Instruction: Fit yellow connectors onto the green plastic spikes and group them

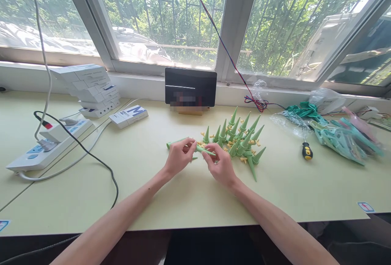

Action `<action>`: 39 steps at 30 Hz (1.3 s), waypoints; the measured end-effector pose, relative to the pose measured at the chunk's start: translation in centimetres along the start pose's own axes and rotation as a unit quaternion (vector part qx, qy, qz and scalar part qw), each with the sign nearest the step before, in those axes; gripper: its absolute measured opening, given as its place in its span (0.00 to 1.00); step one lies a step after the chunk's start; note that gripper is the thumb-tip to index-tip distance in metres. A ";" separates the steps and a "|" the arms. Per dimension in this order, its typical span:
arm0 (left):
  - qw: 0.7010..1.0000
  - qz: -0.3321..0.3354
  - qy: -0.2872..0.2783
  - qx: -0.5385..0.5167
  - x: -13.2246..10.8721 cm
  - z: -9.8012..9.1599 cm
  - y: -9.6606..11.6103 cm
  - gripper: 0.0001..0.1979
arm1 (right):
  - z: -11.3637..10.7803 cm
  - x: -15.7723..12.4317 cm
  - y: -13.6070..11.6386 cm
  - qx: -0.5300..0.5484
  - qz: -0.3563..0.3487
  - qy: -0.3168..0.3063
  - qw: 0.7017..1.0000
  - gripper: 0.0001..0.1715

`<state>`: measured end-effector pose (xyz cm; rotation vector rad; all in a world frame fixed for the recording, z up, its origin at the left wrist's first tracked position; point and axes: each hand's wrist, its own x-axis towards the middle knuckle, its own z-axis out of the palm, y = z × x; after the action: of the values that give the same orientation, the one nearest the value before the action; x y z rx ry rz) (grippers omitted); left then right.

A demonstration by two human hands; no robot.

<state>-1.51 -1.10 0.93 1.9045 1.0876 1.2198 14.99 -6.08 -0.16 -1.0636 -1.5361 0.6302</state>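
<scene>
My left hand (180, 155) is closed in a pinch at the left end of a slender green tapered piece (202, 149). The fingers of my right hand (220, 164) close round the same piece farther right, just above the table. Another bit of green (169, 145) shows behind my left hand; whether it belongs to the held piece I cannot tell. Close by on the right stands a cluster of green cones (245, 144), mostly points up, with small yellow pieces (243, 160) among them. One green cone (251, 168) lies with its tip toward me.
A black tablet (191, 87) stands by the window. At left are a power strip (50, 144), cables, a stack of white boxes (94, 89) and a single box (128, 116). On the right lie a screwdriver (307, 151) and plastic bags (339, 138).
</scene>
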 end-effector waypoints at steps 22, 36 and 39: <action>0.966 0.129 -0.006 0.226 0.4 -0.8 -1.5 0.14 | -0.1 -0.4 0.3 -0.093 -0.003 0.057 0.994 0.14; 0.927 0.260 -0.072 0.261 0.7 -0.9 -1.8 0.14 | -3.1 1.4 -4.8 -0.221 -0.093 0.015 0.971 0.15; 0.901 0.280 -0.112 0.311 0.2 0.0 -1.1 0.16 | -4.5 3.7 -6.3 -0.243 -0.081 0.018 0.966 0.16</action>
<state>-1.80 -0.36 0.07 2.9222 0.8903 0.9425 17.52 -6.38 7.99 -1.2841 -1.7720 0.1146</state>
